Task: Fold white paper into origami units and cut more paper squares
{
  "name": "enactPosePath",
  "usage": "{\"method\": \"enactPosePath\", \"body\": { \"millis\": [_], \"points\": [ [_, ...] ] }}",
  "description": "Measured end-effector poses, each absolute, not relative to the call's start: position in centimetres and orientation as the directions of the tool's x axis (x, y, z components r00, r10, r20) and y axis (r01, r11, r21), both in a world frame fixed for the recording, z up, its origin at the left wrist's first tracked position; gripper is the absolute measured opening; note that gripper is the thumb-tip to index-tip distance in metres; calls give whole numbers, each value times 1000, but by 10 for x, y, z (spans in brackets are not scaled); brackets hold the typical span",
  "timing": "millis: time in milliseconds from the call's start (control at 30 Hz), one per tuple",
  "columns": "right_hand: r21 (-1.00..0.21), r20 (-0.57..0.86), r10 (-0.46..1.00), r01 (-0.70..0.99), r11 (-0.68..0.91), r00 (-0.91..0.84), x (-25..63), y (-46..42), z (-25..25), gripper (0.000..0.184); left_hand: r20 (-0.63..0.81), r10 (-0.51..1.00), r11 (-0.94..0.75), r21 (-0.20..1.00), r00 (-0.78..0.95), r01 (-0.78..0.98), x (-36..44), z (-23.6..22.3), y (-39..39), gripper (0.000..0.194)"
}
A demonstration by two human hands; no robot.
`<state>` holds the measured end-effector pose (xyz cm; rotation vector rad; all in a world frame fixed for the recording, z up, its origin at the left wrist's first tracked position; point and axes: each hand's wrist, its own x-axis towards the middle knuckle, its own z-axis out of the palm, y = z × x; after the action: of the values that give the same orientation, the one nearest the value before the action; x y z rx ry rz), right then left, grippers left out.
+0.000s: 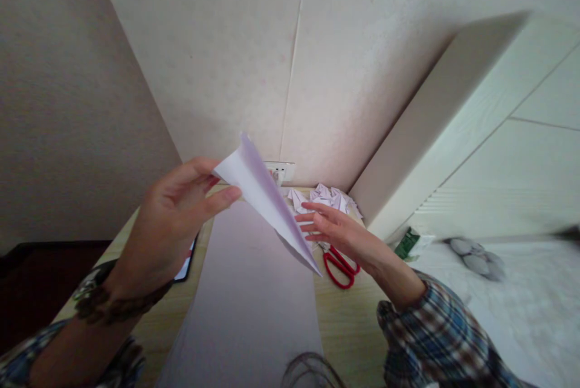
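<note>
A folded sheet of white paper (265,194) is held up at a slant above the table. My left hand (174,206) pinches its upper left corner between thumb and fingers. My right hand (333,228) is at the paper's right side with its fingers stretched out and apart. Whether those fingertips touch the paper I cannot tell. Beneath lies a large stack of white paper (254,303). Red-handled scissors (341,267) rest just below my right hand, their blades partly hidden by it.
Several folded paper pieces (333,194) are heaped at the table's back edge, by the wall socket (286,169). A phone (185,268) lies partly behind my left wrist. On the right stand a white cabinet (471,116) and a green packet (408,244). The wooden tabletop (348,321) shows around the stack.
</note>
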<state>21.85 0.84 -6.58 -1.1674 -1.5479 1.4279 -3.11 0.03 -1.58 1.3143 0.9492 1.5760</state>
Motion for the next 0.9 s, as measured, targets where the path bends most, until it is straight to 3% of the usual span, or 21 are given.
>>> {"method": "enactPosePath", "body": {
  "millis": [167,400,500,633,733,900],
  "points": [
    [-997,-71,904,49,-56,-421,207,10,-57,52,367,928,-369,929,-66,-24,-42,-24,1,16],
    [-977,95,945,153,149,-313,217,26,-45,26,296,953,-304,926,67,223,-70,-37,15,49],
    [-910,217,930,283,303,-298,214,25,-51,20,301,946,-323,888,117,326,-75,-48,21,47],
    [-762,333,860,427,487,-386,207,10,-79,10,270,918,-380,810,290,447,-76,-79,21,26],
    [-672,336,799,468,574,-499,205,-3,-113,17,221,836,-475,748,502,463,-82,-112,18,24],
    [-583,252,733,506,636,-632,207,-13,-152,20,124,729,-536,716,673,448,-90,-148,12,26]
  ]
}}
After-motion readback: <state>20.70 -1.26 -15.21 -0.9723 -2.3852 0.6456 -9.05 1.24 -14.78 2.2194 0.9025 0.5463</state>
